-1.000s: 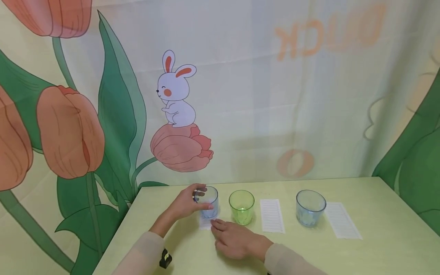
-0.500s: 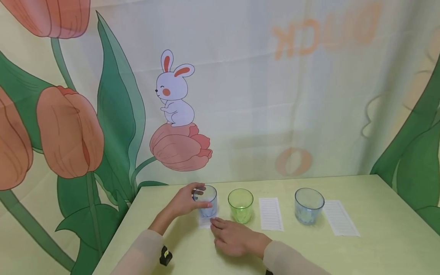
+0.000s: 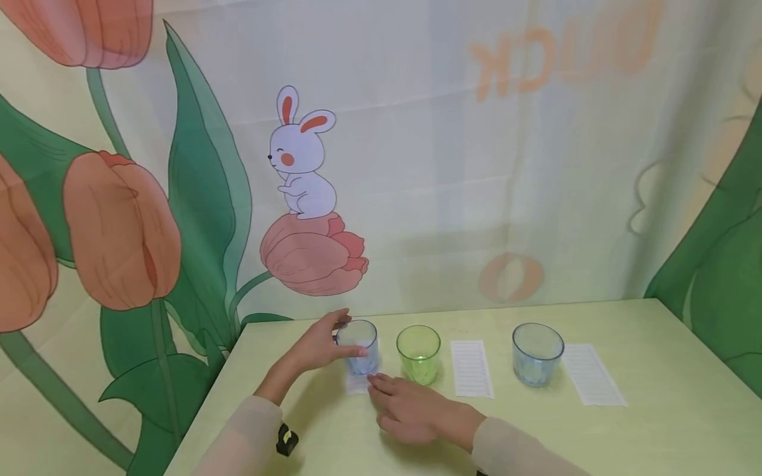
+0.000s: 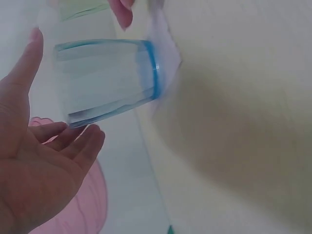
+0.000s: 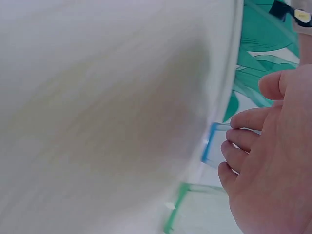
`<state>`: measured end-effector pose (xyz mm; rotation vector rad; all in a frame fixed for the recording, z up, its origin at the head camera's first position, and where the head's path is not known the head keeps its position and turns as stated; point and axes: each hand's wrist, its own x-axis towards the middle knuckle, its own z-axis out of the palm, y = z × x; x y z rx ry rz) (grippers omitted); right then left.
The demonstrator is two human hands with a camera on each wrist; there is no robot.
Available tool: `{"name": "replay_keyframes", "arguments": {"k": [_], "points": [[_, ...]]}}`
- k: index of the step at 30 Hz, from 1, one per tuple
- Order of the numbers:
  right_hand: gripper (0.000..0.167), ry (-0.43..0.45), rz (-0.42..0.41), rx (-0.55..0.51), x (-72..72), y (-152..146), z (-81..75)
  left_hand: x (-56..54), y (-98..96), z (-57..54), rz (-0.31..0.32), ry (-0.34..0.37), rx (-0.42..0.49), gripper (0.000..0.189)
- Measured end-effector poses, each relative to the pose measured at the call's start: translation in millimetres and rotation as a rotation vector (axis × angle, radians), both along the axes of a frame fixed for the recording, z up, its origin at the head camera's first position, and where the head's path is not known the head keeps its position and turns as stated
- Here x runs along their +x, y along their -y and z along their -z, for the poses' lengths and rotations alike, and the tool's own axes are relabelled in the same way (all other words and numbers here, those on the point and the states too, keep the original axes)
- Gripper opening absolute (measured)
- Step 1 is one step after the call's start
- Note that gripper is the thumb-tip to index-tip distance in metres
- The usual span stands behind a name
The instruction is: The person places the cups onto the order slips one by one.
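Left hand [image 3: 321, 345]: grip apart, thumb and fingers spread around the left blue cup [image 3: 360, 360], not clamped. Head view has the thumb across the front near the rim, fingers at the far left side. Left wrist view has the fingertips right at the rim, thumb standing off it; can't tell if there's contact.

Left blue cup is upright at the left end of the row, its base on the far part of a white paper slip [image 3: 357, 385], near part of the slip showing.

Right hand [image 3: 411, 410]: holds nothing. Palm down, fingers side by side and pointing left, tips at the slip's right edge, just in front of the cup. Can't tell if they press on it.

Green cup [image 3: 419, 357] stands upright just right of the left blue cup, beyond the right hand. Next along: lined sheet [image 3: 471, 369], then the right blue cup [image 3: 538, 362], upright, with a second lined sheet [image 3: 594, 375] just beside it. All on the pale yellow-green surface [image 3: 333, 443].

Behind it hangs a curtain [image 3: 428, 198] printed with tulips and a white rabbit [image 3: 306, 192]. Black piece with a yellow spot [image 3: 287, 441] beside the left sleeve [image 3: 241, 433].
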<state>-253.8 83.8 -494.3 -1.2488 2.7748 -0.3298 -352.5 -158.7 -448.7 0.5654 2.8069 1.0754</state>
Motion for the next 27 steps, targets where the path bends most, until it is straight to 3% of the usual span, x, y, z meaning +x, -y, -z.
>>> {"name": "replay_keyframes", "arguments": {"k": [6,11,14,21,27], "points": [[0.057,0.042,-0.019,-0.066,17.1,-23.1,-24.8,11.7,-11.2,-29.0,0.055,-0.096,-0.060,0.106],[0.057,0.053,-0.024,-0.117,32.5,-48.5,-41.7,29.6,-38.8,-51.2,0.122,-0.135,-0.061,0.111],[0.058,0.009,-0.024,-0.131,40.1,-65.5,-49.4,37.8,-55.5,-57.3,0.170,-0.154,-0.050,0.110],[0.054,-0.130,0.008,-0.126,48.4,-107.3,-51.3,47.0,-82.9,-57.3,0.219,-0.160,-0.023,0.108],[0.053,-0.166,0.055,-0.136,51.0,-139.0,-46.4,44.5,-99.1,-39.3,0.234,-0.123,-0.036,0.105]]}}
